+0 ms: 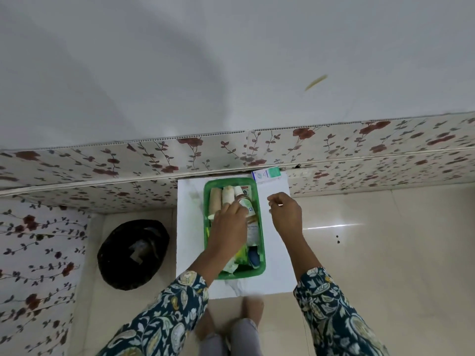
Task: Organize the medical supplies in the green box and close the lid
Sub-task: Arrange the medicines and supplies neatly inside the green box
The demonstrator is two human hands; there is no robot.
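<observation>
From up here I look down on the green box (pixel 260 222), which sits on a small white bench (pixel 190 227) pushed against the flowered wall, its lid nowhere in my view. Inside at the far end lie two pale rolled bandages (pixel 215 199) side by side, and next to them a clear bottle (pixel 244 201) with a white cap. My left hand (pixel 230 224) is down in the box, its fingertips at the bottle's neck and touching the nearer roll; whether that grip has truly clenched on the bottle or merely rests there I cannot tell, since the back of the hand hides the fingers. My right hand (pixel 286 214) hovers over the bare bench just right of the box, fingers loosely curled and thumb out, released and carrying nothing. A small white and teal carton (pixel 266 174) stands outside the box at the bench's far right corner, so I judge the sorting is only partly done.

The near end of the box is a jumble of green and white wrappers with something blue (I cannot make out what). If the bottle is left standing proud or tilted over the rolls, the lid may not seat. Dragging the left forearm across that loose heap could sweep packets over the rim. The carton sits close to the bench edge, and a careless reach could knock it behind.
</observation>
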